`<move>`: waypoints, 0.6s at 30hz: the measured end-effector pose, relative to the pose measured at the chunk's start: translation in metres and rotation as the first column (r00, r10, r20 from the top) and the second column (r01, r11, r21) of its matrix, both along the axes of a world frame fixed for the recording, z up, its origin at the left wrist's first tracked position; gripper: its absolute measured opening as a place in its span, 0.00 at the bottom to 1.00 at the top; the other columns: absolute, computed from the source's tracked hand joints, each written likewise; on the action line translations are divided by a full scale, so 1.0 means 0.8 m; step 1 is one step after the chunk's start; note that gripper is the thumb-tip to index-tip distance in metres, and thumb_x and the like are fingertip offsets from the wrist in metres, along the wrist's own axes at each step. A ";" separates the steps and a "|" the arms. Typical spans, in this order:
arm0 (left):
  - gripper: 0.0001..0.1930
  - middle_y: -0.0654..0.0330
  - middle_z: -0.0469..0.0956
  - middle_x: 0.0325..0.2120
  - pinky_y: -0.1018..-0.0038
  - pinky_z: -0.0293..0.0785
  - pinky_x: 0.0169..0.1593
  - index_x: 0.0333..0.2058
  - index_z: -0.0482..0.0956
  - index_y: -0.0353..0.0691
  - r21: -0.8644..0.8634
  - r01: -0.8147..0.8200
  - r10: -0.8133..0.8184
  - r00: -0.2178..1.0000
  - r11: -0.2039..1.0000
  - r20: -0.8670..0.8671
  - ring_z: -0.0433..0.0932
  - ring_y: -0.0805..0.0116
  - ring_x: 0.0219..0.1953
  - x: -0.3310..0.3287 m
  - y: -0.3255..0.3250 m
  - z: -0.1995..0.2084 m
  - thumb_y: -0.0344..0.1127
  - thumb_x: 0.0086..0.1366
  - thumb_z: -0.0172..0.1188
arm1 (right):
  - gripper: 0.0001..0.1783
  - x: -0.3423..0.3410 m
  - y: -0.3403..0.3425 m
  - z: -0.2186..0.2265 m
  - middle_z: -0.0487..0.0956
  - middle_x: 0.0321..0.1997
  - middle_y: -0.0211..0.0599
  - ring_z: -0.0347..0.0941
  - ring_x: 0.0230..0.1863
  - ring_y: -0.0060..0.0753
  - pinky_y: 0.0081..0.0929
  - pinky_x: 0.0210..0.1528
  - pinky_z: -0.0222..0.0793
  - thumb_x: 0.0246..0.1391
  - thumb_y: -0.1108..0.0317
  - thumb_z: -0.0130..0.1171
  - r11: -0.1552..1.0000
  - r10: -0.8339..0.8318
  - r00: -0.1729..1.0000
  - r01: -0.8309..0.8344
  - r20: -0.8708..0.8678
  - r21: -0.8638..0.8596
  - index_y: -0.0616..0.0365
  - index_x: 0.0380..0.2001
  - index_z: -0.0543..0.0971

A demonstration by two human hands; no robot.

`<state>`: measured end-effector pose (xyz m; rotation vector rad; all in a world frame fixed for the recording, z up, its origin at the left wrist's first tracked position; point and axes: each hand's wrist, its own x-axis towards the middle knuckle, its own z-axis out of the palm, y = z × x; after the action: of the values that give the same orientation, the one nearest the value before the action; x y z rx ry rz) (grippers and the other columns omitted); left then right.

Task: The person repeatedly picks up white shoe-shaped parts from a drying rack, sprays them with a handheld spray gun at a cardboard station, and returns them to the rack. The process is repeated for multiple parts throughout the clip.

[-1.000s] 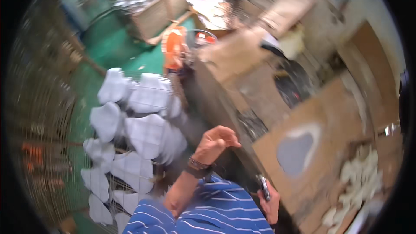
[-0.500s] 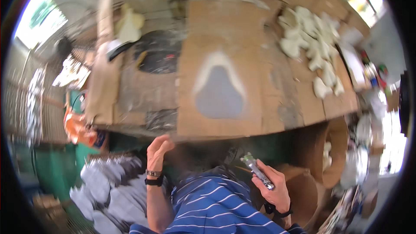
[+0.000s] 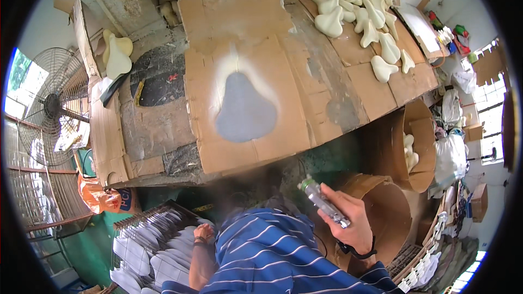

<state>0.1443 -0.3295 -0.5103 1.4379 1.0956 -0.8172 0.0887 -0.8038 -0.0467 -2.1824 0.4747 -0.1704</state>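
Observation:
In my right hand (image 3: 348, 219) is a silver spray gun (image 3: 325, 202) with a green part at its front end, held in front of the table edge. My left hand (image 3: 203, 232) is down at the right side of a wire crate (image 3: 126, 223). Its fingers look curled among stacked grey saddle-shaped pads (image 3: 174, 261); what they grip is hidden. On the cardboard-covered table (image 3: 305, 103) in front of me lies a flat grey saddle shape (image 3: 245, 109), ringed by a pale sprayed halo.
Cream saddle-shaped foam pieces (image 3: 389, 49) are heaped at the table's far right; more lie at the far left. Two round cardboard drums (image 3: 389, 201) stand to my right. At left are a caged fan (image 3: 52, 103) and an orange bag (image 3: 101, 196).
My left hand has dropped from near the table edge to the grey pads in the crate. My right hand still holds the spray gun. The view has turned, shifting the table.

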 end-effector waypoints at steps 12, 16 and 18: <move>0.12 0.61 0.81 0.31 0.71 0.79 0.30 0.46 0.79 0.40 -0.027 0.112 -0.106 0.980 0.993 0.168 0.80 0.67 0.29 0.037 -0.039 0.016 0.37 0.67 0.62 | 0.30 0.021 -0.020 -0.008 0.82 0.36 0.46 0.79 0.31 0.36 0.27 0.36 0.73 0.48 0.82 0.66 0.997 -0.067 0.993 0.071 0.101 -0.034 0.64 0.58 0.77; 0.16 0.60 0.81 0.34 0.65 0.82 0.35 0.51 0.78 0.40 0.012 0.122 -0.123 0.981 0.992 0.150 0.82 0.66 0.33 0.056 -0.039 0.019 0.39 0.68 0.62 | 0.30 -0.014 -0.026 0.003 0.82 0.36 0.46 0.80 0.32 0.39 0.28 0.37 0.74 0.49 0.81 0.67 0.992 -0.123 0.991 0.121 -0.044 -0.026 0.64 0.58 0.77; 0.17 0.59 0.81 0.35 0.61 0.82 0.39 0.53 0.78 0.39 0.007 0.134 -0.134 0.982 0.991 0.136 0.82 0.64 0.34 0.057 -0.033 0.016 0.38 0.68 0.61 | 0.30 -0.029 -0.026 0.004 0.83 0.38 0.47 0.82 0.34 0.40 0.28 0.39 0.75 0.48 0.81 0.68 0.995 -0.100 0.992 0.098 -0.082 -0.025 0.64 0.58 0.78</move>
<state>0.1898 -0.3561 -0.4977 1.5554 0.9019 -0.8013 0.0655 -0.8243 -0.0438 -2.1939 0.6314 -0.1393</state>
